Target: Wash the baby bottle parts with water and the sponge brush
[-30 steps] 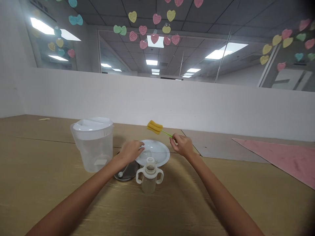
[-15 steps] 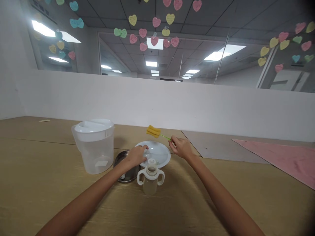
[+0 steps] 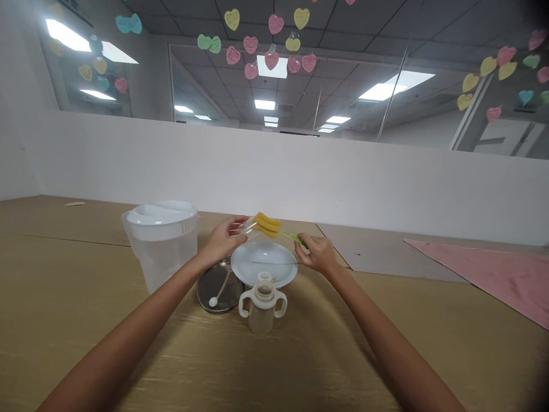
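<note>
Fingers wrapped round it, my left hand holds a clear plastic bottle cap on its side above the bowl. My right hand is closed on the green handle of a bottle brush, whose yellow sponge head is at the cap's mouth; how far it reaches inside I cannot tell. Below them sits a white bowl with a thin straight line across it and small clear bits near its front. Just in front stands a baby bottle, uncapped, with two white handles.
A round metal tray holds a straw with a white weighted end. Behind my left forearm stands a translucent lidded pitcher. A pink cloth lies at the right, and a white wall closes off the back.
My left hand has come up out of the bowl with the clear cap and brought it to the sponge head. My right hand has stayed nearly in place with the brush.
</note>
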`<action>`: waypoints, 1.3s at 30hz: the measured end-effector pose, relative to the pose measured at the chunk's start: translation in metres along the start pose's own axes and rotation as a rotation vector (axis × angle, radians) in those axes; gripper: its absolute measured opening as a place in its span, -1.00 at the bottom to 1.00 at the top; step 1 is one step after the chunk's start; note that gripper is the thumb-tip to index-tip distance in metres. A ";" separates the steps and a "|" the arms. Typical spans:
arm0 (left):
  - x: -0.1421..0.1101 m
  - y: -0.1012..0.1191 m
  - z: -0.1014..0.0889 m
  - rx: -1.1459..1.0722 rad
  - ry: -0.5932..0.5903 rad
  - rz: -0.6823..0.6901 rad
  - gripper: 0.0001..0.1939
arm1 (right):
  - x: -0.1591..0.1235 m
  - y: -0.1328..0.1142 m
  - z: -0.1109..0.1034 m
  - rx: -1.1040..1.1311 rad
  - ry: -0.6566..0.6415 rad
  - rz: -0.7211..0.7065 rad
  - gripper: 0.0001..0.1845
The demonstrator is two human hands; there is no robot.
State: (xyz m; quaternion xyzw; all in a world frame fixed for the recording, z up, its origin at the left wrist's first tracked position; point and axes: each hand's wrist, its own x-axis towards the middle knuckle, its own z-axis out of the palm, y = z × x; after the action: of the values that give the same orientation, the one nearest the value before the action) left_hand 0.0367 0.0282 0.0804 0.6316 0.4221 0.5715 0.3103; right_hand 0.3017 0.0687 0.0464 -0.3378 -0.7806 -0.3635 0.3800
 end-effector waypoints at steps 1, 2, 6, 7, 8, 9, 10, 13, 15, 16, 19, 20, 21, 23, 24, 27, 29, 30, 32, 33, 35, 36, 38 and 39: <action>-0.001 0.001 0.000 -0.026 0.002 0.016 -0.55 | 0.000 -0.002 -0.002 0.024 0.008 -0.035 -0.82; -0.001 0.002 0.001 -0.048 0.007 0.035 -0.54 | 0.000 -0.003 -0.003 0.047 0.010 -0.056 -0.82; -0.005 0.002 0.003 -0.111 -0.018 0.119 -0.49 | -0.002 -0.003 -0.002 0.136 0.000 -0.068 -0.83; -0.006 0.002 0.004 -0.120 -0.046 0.136 -0.49 | -0.003 -0.003 -0.001 0.150 -0.003 -0.077 -0.83; -0.008 0.004 0.005 -0.123 -0.079 0.150 -0.49 | -0.003 -0.003 0.000 0.160 -0.002 -0.093 -0.83; -0.009 0.005 0.006 -0.115 -0.110 0.163 -0.50 | -0.004 -0.003 0.000 0.164 0.002 -0.113 -0.84; -0.011 0.007 0.006 -0.091 -0.134 0.175 -0.53 | -0.004 -0.004 0.000 0.163 0.010 -0.135 -0.84; -0.017 0.011 0.008 0.057 -0.156 0.177 -0.65 | -0.004 -0.006 -0.002 0.117 0.061 -0.204 -0.83; -0.019 0.012 0.007 0.175 -0.174 0.125 -0.62 | -0.003 -0.007 -0.004 0.057 0.092 -0.261 -0.83; -0.019 0.012 0.007 0.221 -0.195 0.094 -0.56 | -0.003 -0.007 -0.004 0.027 0.099 -0.289 -0.83; -0.015 0.012 0.002 0.297 -0.239 0.073 -0.50 | -0.002 -0.004 -0.005 -0.034 0.103 -0.328 -0.84; -0.013 0.012 -0.001 0.332 -0.221 0.091 -0.51 | -0.002 -0.003 -0.005 -0.046 0.104 -0.324 -0.85; -0.011 0.012 -0.005 0.387 -0.184 0.115 -0.51 | -0.002 -0.002 -0.005 -0.058 0.108 -0.314 -0.85; -0.007 0.012 -0.014 0.573 -0.066 0.169 -0.53 | -0.002 0.000 -0.003 -0.077 0.115 -0.286 -0.85; -0.005 0.012 -0.019 0.695 -0.010 0.198 -0.55 | -0.003 0.000 -0.003 -0.080 0.121 -0.272 -0.85; -0.002 0.005 -0.033 1.057 -0.033 0.205 -0.57 | -0.004 0.003 -0.001 -0.068 0.153 -0.234 -0.86; -0.001 -0.004 -0.038 1.232 -0.217 0.119 -0.55 | -0.004 0.004 -0.001 -0.057 0.175 -0.218 -0.88; -0.002 -0.009 -0.040 1.277 -0.316 0.072 -0.58 | -0.004 0.004 0.000 -0.054 0.179 -0.215 -0.88; -0.002 -0.022 -0.039 1.302 -0.461 0.018 -0.64 | -0.004 0.005 0.000 -0.052 0.175 -0.217 -0.88; -0.002 -0.029 -0.038 1.292 -0.502 0.013 -0.65 | -0.004 0.005 0.001 -0.053 0.169 -0.219 -0.88; -0.001 -0.042 -0.035 1.260 -0.549 0.018 -0.65 | -0.004 0.005 0.001 -0.054 0.164 -0.218 -0.88; -0.001 -0.048 -0.034 1.245 -0.567 0.023 -0.64 | -0.004 0.005 0.002 -0.055 0.163 -0.216 -0.88; 0.000 -0.057 -0.031 1.223 -0.588 0.035 -0.65 | -0.004 0.005 0.002 -0.055 0.157 -0.218 -0.88; 0.001 -0.060 -0.031 1.216 -0.594 0.040 -0.65 | -0.004 0.005 0.002 -0.055 0.152 -0.220 -0.88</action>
State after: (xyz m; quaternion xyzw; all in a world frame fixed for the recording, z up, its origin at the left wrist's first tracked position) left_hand -0.0044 0.0533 0.0326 0.8317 0.5536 0.0404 -0.0079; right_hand 0.3066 0.0715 0.0435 -0.2320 -0.7717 -0.4490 0.3862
